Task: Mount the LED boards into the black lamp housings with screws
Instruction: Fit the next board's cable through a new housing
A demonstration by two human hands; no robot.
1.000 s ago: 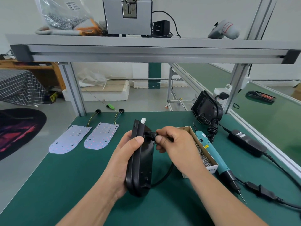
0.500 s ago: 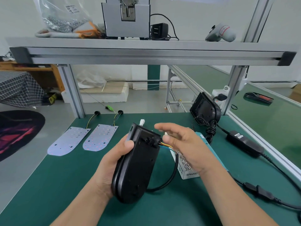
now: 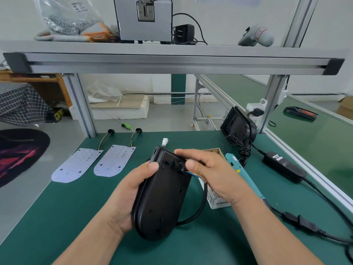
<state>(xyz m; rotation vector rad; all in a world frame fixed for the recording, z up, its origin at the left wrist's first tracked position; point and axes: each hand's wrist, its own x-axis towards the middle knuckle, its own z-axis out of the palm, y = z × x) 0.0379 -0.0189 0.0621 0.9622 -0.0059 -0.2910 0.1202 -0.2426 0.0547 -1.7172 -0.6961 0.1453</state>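
My left hand (image 3: 128,190) grips a black lamp housing (image 3: 162,196) above the green mat, its back face turned up toward me. My right hand (image 3: 210,175) pinches the coloured wires (image 3: 193,173) where they leave the black grommet on the housing. A white connector (image 3: 164,141) sticks up behind the housing's far end. A black cable (image 3: 198,211) loops out below. Two white LED boards (image 3: 76,164) (image 3: 114,160) lie flat at the left of the mat. A second black housing (image 3: 238,125) leans at the back right.
A cardboard box of screws (image 3: 215,201) sits under my right hand, with a teal electric screwdriver (image 3: 242,174) beside it. A black power adapter (image 3: 284,165) and its cables (image 3: 305,224) run along the right. An aluminium shelf (image 3: 172,62) crosses overhead.
My left hand tipped the housing from edge-on to back face up. My right hand let go of the grommet, opened briefly, then closed on the coloured wires.
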